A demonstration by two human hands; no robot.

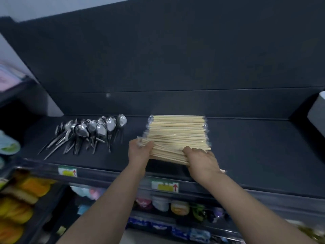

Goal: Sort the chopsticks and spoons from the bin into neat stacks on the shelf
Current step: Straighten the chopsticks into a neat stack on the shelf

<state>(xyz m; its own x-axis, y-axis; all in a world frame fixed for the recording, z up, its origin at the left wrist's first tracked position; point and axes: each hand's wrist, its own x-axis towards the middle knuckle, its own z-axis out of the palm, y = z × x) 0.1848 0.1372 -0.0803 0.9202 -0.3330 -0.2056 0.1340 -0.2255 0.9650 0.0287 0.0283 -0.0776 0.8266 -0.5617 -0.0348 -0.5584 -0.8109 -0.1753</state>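
Observation:
A flat stack of pale wooden chopsticks (177, 132) in clear wrappers lies on the dark shelf (255, 147), its sticks running left to right. My left hand (139, 153) holds the near left end of the stack, thumb on top. My right hand (202, 160) rests with curled fingers over the near right part, where a few sticks lie slightly askew. A pile of metal spoons (91, 132) lies to the left, bowls towards the back wall, handles fanning towards me.
A grey bin (317, 113) edge shows at the far right of the shelf. Price labels (165, 186) sit on the shelf's front rail. Lower shelves hold colourful packaged goods (179, 207). Bare shelf lies right of the chopsticks.

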